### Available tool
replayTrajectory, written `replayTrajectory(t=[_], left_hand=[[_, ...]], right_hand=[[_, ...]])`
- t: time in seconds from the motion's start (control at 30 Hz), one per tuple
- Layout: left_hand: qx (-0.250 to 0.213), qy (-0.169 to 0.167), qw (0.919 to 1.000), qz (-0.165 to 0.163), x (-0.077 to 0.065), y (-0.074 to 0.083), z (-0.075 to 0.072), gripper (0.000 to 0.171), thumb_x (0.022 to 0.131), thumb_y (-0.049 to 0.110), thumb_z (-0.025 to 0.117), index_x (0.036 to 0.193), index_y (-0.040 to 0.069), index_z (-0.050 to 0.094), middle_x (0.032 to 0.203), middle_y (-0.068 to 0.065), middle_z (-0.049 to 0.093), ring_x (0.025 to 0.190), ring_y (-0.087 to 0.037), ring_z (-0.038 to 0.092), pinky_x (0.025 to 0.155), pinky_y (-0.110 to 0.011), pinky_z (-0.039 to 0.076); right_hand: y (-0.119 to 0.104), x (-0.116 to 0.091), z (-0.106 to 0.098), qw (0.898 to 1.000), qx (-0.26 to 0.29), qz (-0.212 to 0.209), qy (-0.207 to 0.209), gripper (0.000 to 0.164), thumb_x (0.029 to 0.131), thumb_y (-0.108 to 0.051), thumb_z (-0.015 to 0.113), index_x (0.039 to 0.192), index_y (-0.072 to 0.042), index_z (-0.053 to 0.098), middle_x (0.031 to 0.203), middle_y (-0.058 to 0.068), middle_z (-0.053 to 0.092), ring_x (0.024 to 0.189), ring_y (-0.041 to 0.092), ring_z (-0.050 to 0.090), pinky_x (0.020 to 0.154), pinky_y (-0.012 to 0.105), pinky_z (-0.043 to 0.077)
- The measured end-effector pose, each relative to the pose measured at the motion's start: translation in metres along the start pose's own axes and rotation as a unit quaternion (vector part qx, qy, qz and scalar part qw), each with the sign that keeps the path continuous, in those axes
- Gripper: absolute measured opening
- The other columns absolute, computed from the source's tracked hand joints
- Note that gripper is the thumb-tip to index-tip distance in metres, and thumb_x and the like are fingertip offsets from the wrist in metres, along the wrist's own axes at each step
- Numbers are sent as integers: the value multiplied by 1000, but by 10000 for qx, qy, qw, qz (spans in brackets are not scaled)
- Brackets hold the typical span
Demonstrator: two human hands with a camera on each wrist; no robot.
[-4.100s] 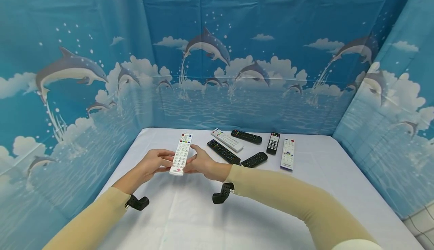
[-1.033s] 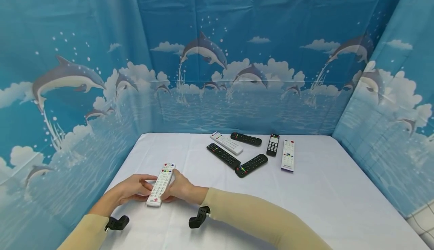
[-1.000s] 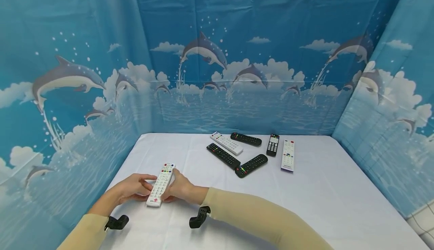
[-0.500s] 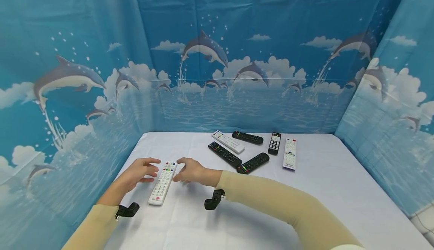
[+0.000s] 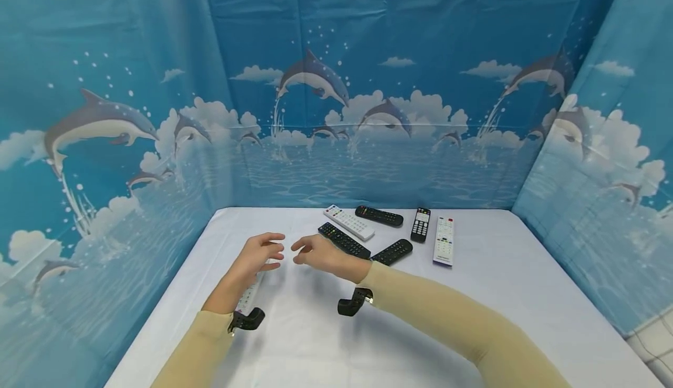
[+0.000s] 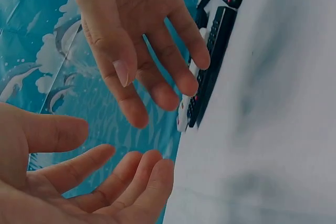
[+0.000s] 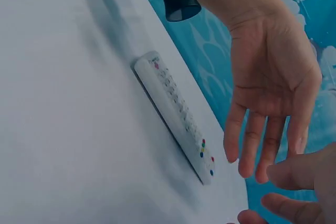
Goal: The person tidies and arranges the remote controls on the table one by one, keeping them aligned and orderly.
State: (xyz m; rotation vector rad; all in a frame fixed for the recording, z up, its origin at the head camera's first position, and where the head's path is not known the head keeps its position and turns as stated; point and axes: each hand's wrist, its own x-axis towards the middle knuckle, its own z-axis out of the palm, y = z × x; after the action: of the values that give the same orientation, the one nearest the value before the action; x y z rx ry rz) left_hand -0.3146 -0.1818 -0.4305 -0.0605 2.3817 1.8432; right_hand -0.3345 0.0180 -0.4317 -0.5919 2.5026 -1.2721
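Observation:
A white remote control lies on the table, partly hidden by my left arm in the head view; the right wrist view shows the whole white remote control. Over its far end hovers my left hand, fingers loosely bent and holding nothing. My right hand floats a short gap away, palm facing the left one, also with nothing in it. Just behind the right hand lies a long black remote. Both hands are above the tabletop, and their fingertips are apart.
On the white table, at the back, lie another white remote, a black remote, a rounded black remote, a small black remote and a white remote. A dolphin-print curtain surrounds the table.
Both hands carried the white remote toward the near left and set it down. They then let go, lifted and moved to the right, away from it.

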Motion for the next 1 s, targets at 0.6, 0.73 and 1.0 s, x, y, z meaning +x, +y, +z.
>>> replayTrajectory(t=[0.6,0.73,1.0], left_hand=[[-1752,117,9836,-411,31,-1,84,43,96,3,59,139,3,56,134,-25,53,119,-44,57,87,-47,58],[-2232,321,9730,-486,38,-3,104,47,94,0,59,141,0,52,133,-26,52,121,-46,55,86,-48,58],[-3082,499,9460,-873,44,-5,135,63,90,-6,55,150,-2,38,136,-30,47,126,-47,48,95,-54,52]], right_hand=[[61,-26,-68,9924,-384,393,1102,35,96,-22,68,129,-13,67,114,6,68,102,23,65,84,44,55],[72,-29,-77,9910,-370,556,1157,39,96,-23,67,132,-11,66,118,9,67,103,26,65,84,46,55],[96,-28,-86,9848,-707,740,1405,40,97,-22,66,134,-6,63,115,12,68,98,26,66,79,44,57]])
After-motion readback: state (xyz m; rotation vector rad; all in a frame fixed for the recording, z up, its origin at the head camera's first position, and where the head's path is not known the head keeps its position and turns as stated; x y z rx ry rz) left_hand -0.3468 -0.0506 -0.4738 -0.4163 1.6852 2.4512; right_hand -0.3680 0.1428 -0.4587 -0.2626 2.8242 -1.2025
